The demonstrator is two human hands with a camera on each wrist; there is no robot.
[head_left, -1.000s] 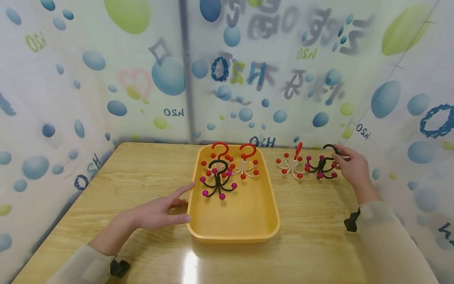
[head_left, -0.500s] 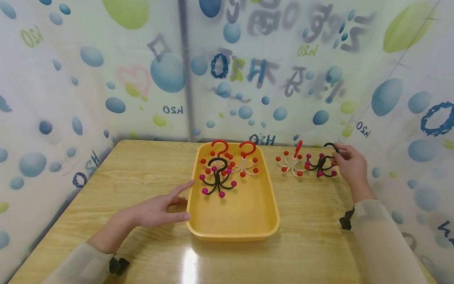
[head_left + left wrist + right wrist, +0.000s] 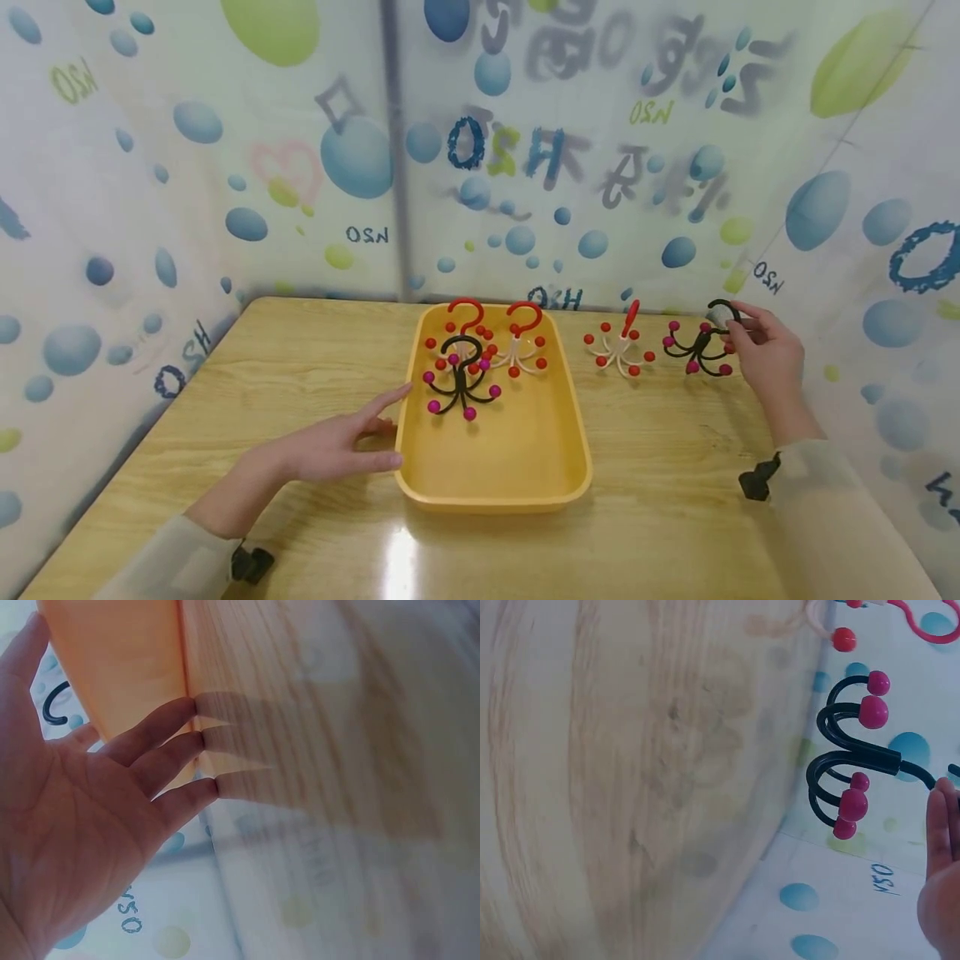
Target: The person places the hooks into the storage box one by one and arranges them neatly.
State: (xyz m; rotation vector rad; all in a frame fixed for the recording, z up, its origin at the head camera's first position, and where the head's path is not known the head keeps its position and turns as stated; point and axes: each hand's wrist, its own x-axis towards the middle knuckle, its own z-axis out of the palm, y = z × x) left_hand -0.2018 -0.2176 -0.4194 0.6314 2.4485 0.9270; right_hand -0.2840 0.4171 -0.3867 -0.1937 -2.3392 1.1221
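Observation:
At the right, my right hand pinches the curved top of a black multi-arm hook with magenta ball tips. In the right wrist view this black hook hangs off my fingertips, its arms fanned out. My left hand rests with extended fingers and thumb against the left side of a yellow tray. Inside that tray lie a black hook with magenta balls and two white hooks with red tops; one white hook is partly hidden behind the black one, the other white hook beside it.
Another white hook with a red top stands on the wooden table, between the tray and my right hand. Patterned curtain walls close in the table at the back and both sides.
My right hand has shifted a little to the right with the black hook, which now stands farther from the white hook on the table. The left hand and tray stay put.

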